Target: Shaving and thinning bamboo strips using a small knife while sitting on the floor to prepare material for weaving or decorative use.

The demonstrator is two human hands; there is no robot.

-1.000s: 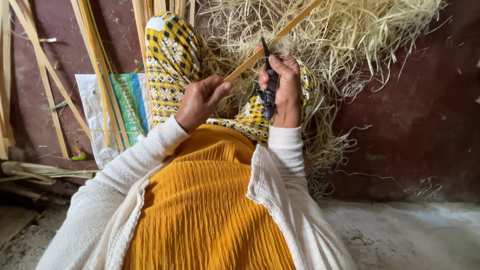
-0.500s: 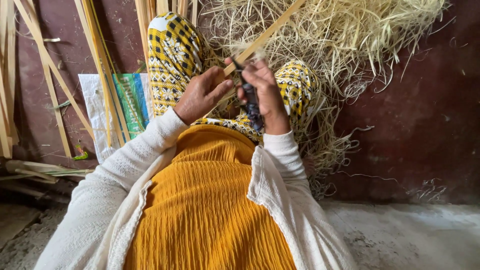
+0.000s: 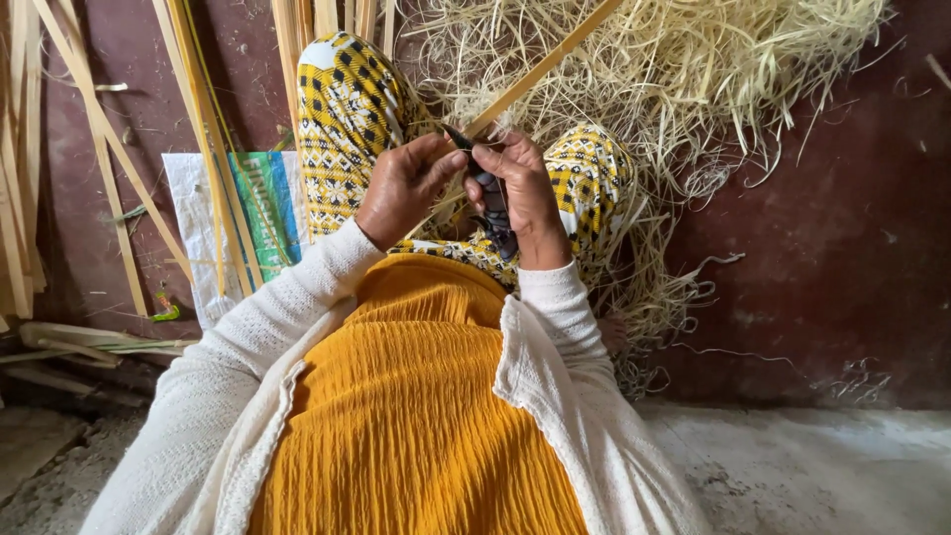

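The left hand (image 3: 404,188) pinches the near end of a long, thin pale bamboo strip (image 3: 540,69), fingers closed on it. Just to its right, the right hand (image 3: 520,193) grips a dark-handled knife (image 3: 492,203), its blade meeting the strip between the two hands. Beyond both hands lies a heap of pale shavings (image 3: 693,79) on the dark red floor (image 3: 852,248).

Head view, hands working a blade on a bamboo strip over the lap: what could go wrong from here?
1. The dark blade sits right between the left hand and the right hand; a slip could cut a fingertip.
2. The bamboo strip lies across the knees, so a runaway cut might reach the patterned trousers.
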